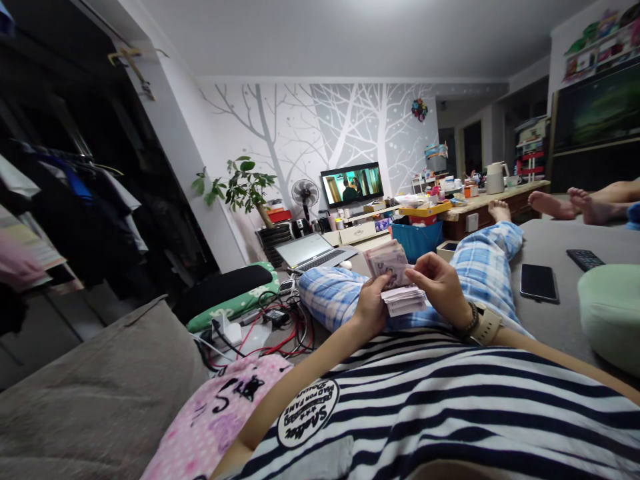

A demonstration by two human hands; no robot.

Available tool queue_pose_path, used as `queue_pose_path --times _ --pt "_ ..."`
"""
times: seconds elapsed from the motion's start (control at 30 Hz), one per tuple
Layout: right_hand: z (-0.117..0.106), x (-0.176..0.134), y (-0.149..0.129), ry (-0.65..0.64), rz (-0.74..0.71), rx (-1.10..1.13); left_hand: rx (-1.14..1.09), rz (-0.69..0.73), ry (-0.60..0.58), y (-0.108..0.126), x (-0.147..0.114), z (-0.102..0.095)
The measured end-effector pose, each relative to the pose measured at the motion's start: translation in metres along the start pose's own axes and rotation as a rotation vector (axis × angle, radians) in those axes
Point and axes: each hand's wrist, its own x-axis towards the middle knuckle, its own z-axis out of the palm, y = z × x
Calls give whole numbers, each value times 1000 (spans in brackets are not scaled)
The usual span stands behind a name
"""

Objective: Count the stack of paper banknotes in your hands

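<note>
A thick stack of what look like banknotes (393, 263), printed in pinkish grey, is held upright above my lap. My left hand (371, 303) is closed round its left side, with the thumb pressed on the front. Below the thumb, a lower part of the stack (404, 301) folds toward me and shows its pale edges. At the right edge of the notes, my right hand (443, 285) is closed, thumb and forefinger pinching there. Whether a single note or several are in that pinch is too small to tell. A watch (486, 325) is on my right wrist.
An open laptop (315, 252) stands beyond my bent leg in checked trousers (330, 293). Tangled cables (287, 327) lie at left. On the sofa at right are a phone (539, 283), a remote (585, 260) and a green cushion (610, 313). Another person's feet (590, 205) rest beyond.
</note>
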Motion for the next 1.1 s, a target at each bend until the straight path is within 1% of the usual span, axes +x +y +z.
queue_pose_path --times 0.17,0.3,0.4,0.6,0.8,0.9,1.1 --pt "-1 6 6 35 91 48 8 6 -17 -1 0 -2" --pt "-2 6 6 -38 100 -1 -2 16 -28 -2 0 -3" --pt "-2 5 4 -56 91 16 -8 25 -21 -1 0 -2" --pt "-1 3 -3 -46 53 23 -78 -24 4 -1 3 1" --pt "-1 -1 -10 -102 -15 25 -124 -50 5 0 5 3" --pt "-2 -3 -12 -128 -31 30 -128 -50 3 0 4 3" --pt "-1 -3 -14 -130 -48 40 -126 -31 2 0 4 4"
